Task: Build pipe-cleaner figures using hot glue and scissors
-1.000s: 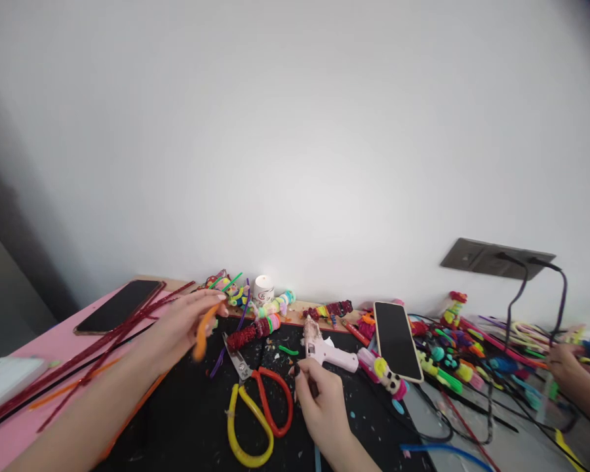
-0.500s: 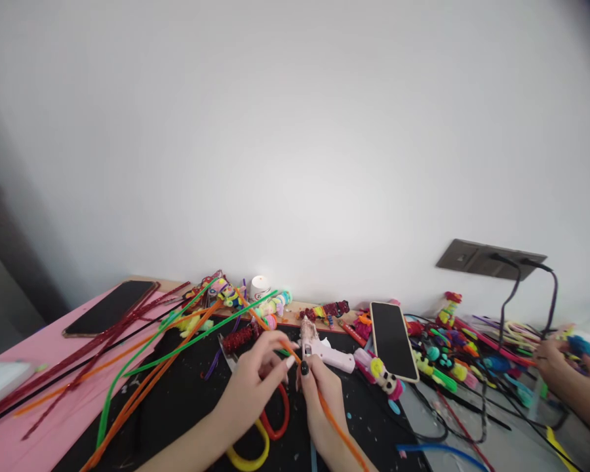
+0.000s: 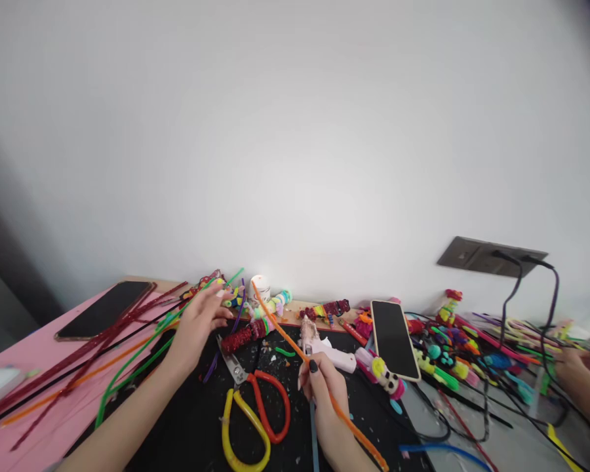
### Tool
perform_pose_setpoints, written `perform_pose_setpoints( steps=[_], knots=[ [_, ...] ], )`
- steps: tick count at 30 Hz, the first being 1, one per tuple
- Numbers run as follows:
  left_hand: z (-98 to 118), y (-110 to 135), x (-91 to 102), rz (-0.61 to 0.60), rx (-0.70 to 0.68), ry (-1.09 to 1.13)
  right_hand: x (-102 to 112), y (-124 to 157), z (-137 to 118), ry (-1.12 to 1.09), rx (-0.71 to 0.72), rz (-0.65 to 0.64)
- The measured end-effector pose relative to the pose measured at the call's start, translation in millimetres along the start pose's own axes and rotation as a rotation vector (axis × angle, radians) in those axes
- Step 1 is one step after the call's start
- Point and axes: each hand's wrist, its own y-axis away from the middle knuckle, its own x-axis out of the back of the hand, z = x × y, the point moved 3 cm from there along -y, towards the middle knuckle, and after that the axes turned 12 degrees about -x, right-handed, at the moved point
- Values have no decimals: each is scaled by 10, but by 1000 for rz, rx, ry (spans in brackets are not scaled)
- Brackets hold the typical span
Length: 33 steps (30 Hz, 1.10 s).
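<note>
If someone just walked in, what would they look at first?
Probably the scissors, with one yellow and one red handle, on the black mat between the two arms. The long orange pipe cleaner in the right hand would likely catch the eye too. So might the bright jumble of craft pieces toward the right, below the socket.

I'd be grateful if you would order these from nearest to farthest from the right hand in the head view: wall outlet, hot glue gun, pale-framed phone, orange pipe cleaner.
1. Orange pipe cleaner: held in the right hand.
2. Hot glue gun: just beyond it.
3. Pale-framed phone: off to the right.
4. Wall outlet: farther right and higher up.
</note>
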Motion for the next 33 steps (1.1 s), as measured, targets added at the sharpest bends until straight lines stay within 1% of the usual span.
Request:
perform_pose_setpoints(
  steps=[2,3,5,7,10,13,14,16,19,22,25,29,31,33],
  knots=[
    [-9,110,-101,-106,77,39,-9,12,-6,21,26,-50],
    [-12,162,-144,-140,102,54,-8,18,-14,43,40,-63],
    [-20,246,-205,-182,134,109,0,25,-33,81,59,-67],
    [-37,311,-230,-196,151,138,11,25,-49,93,51,-46],
    [-74,424,-266,-253,175,75,3,19,-63,78,3,-32],
    [-97,584,-362,-385,185,-31,-42,20,-81,73,-21,-76],
    [-97,639,-399,-424,171,-74,-58,20,-90,83,-19,-93],
    [-79,735,-471,-509,97,-141,-90,19,-109,110,-12,-124],
    [-52,825,-528,-580,-4,-184,-148,21,-123,141,-12,-203],
    [-44,832,-510,-571,-45,-205,-201,31,-97,165,-43,-260],
    [-38,783,-453,-503,-46,-216,-218,39,-62,176,-89,-256],
    [-48,734,-404,-434,36,-200,-170,24,-95,90,-106,-209],
    [-62,743,-407,-439,72,-166,-139,13,-129,46,-101,-183],
    [-82,771,-420,-462,95,-136,-127,10,-152,17,-93,-185]
  ],
)
